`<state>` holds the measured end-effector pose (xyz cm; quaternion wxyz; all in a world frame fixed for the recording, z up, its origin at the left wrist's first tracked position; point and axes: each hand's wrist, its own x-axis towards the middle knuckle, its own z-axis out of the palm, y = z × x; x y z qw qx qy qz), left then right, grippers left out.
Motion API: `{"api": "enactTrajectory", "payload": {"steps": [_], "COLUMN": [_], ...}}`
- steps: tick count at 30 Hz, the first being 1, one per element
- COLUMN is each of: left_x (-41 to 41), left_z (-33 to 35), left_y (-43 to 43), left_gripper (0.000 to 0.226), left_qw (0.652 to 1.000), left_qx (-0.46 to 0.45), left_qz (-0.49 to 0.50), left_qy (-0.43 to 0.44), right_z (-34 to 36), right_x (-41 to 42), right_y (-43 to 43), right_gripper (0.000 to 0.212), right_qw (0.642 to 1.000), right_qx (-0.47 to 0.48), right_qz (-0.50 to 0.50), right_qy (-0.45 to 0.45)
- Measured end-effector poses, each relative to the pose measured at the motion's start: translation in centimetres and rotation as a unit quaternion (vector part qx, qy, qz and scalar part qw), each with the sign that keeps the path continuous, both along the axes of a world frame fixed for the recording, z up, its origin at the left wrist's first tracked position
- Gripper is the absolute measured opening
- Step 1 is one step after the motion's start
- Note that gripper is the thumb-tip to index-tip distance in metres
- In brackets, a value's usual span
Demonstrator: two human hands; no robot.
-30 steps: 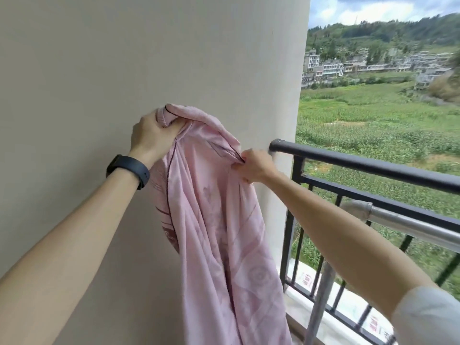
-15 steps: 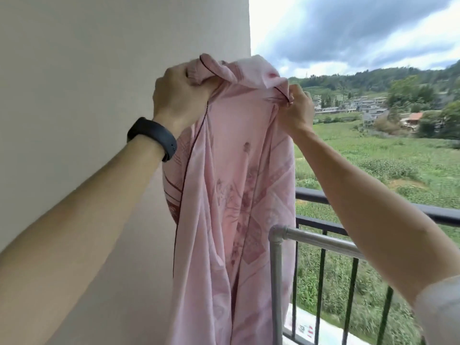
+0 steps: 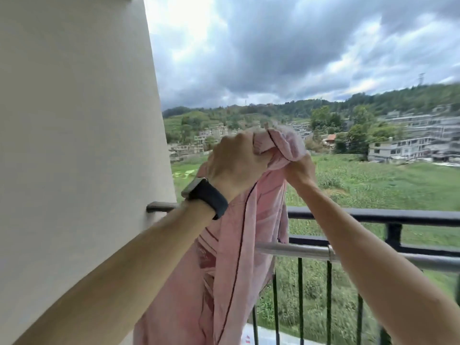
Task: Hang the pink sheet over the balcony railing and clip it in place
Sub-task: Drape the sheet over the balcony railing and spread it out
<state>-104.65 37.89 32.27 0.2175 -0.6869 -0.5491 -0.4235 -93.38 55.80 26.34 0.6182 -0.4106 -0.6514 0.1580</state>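
Pink sheet: bunched at frame centre, gripped by left hand and right hand.
Railing: crosses lower right.
Wall: fills left side.

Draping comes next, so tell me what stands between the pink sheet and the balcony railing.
Only the silver pipe, running along the near side of the black balcony railing, below its top rail. The pink sheet, held bunched above the top rail, hangs in front of that pipe; nothing else visible blocks it.
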Motion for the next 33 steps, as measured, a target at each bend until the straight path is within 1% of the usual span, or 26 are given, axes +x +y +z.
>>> {"api": "enactTrajectory", "payload": {"steps": [2, 4, 5, 7, 8, 9, 11, 13, 15, 17, 18, 19, 20, 22, 23, 24, 25, 26, 28, 29, 30, 31, 32, 33], "left_x": [4.1, 6.9, 7.8, 9.0, 9.4, 9.7, 10.1, 10.0, 9.8, 9.7, 9.7, 9.9, 10.2, 10.7, 10.7, 10.4, 9.8, 9.0, 7.1, 6.1, 4.9, 3.7, 2.1, 0.1], "left_z": [-2.8, -6.2, -8.0, -11.8, -13.6, -15.2, -17.7, -19.0, -19.3, -19.7, -20.0, -20.1, -20.1, -20.1, -20.2, -20.3, -20.4, -20.5, -20.4, -20.2, -20.1, -20.0, -19.8, -19.7], "left_y": [-0.3, 0.1, 0.5, 1.2, 1.6, 1.7, 1.8, 1.7, 1.2, 0.6, 0.5, 0.3, 0.1, -0.4, -0.8, -1.2, -1.7, -2.3, -3.7, -4.5, -5.1, -5.5, -5.5, -5.3], "left_gripper": [0.033, 0.039, 0.038, 0.030, 0.030, 0.034, 0.046, 0.048, 0.047, 0.048, 0.048, 0.048, 0.052, 0.068, 0.072, 0.073, 0.075, 0.080, 0.085, 0.079, 0.068, 0.052, 0.037, 0.028], "left_qw": [0.998, 0.992, 0.988, 0.981, 0.977, 0.974, 0.971, 0.971, 0.980, 0.980, 0.979, 0.981, 0.983, 0.982, 0.978, 0.972, 0.962, 0.946, 0.904, 0.889, 0.884, 0.892, 0.912, 0.939], "left_qx": [-0.007, -0.025, -0.038, -0.070, -0.078, -0.080, -0.081, -0.066, -0.022, 0.015, 0.019, 0.002, -0.029, -0.116, -0.160, -0.201, -0.252, -0.312, -0.416, -0.439, -0.434, -0.403, -0.348, -0.279], "left_qz": [-0.009, 0.015, 0.028, 0.049, 0.061, 0.071, 0.080, 0.074, 0.046, 0.037, 0.037, 0.034, 0.029, 0.025, 0.023, 0.016, -0.001, -0.027, -0.093, -0.130, -0.170, -0.199, -0.202, -0.179], "left_qy": [0.064, 0.123, 0.147, 0.177, 0.188, 0.197, 0.209, 0.217, 0.194, 0.196, 0.199, 0.193, 0.180, 0.150, 0.136, 0.124, 0.105, 0.077, 0.028, 0.006, -0.021, -0.051, -0.076, -0.093], "right_z": [-1.5, -3.3, -4.4, -6.8, -8.0, -9.1, -10.8, -12.1, -12.9, -14.0, -14.6, -15.1, -15.3, -14.9, -14.5, -13.8, -13.2, -12.7, -11.9, -11.6, -11.6, -11.8, -12.2, -12.7], "right_x": [4.9, 9.2, 10.9, 13.8, 15.0, 16.0, 17.8, 18.9, 19.4, 19.4, 19.4, 19.4, 19.4, 19.3, 19.3, 19.4, 19.4, 18.9, 16.7, 15.0, 13.2, 11.6, 10.3, 9.6], "right_y": [-0.8, -1.4, -2.1, -3.4, -4.3, -5.3, -6.8, -7.7, -8.3, -9.2, -9.6, -10.1, -10.5, -11.1, -11.3, -11.6, -11.9, -12.4, -13.9, -14.7, -15.2, -15.2, -15.0, -14.4], "right_gripper": [0.010, 0.017, 0.017, 0.015, 0.019, 0.022, 0.017, 0.020, 0.026, 0.031, 0.031, 0.028, 0.029, 0.041, 0.048, 0.056, 0.065, 0.073, 0.075, 0.075, 0.077, 0.078, 0.074, 0.065], "right_qw": [0.997, 0.987, 0.981, 0.967, 0.960, 0.953, 0.937, 0.924, 0.922, 0.927, 0.931, 0.934, 0.934, 0.923, 0.916, 0.916, 0.924, 0.936, 0.950, 0.942, 0.924, 0.896, 0.868, 0.853], "right_qx": [0.044, 0.085, 0.083, 0.074, 0.076, 0.089, 0.117, 0.138, 0.148, 0.165, 0.167, 0.156, 0.133, 0.036, -0.009, -0.041, -0.055, -0.049, -0.001, 0.025, 0.040, 0.041, 0.029, 0.016], "right_qz": [-0.017, -0.051, -0.036, -0.021, -0.009, 0.005, 0.029, 0.027, 0.016, 0.002, -0.006, -0.022, -0.044, -0.086, -0.088, -0.073, -0.055, -0.045, -0.047, -0.052, -0.056, -0.058, -0.058, -0.055], "right_qy": [-0.060, -0.129, -0.169, -0.241, -0.268, -0.290, -0.328, -0.355, -0.357, -0.336, -0.325, -0.321, -0.328, -0.373, -0.392, -0.392, -0.374, -0.346, -0.309, -0.330, -0.377, -0.439, -0.493, -0.519]}}
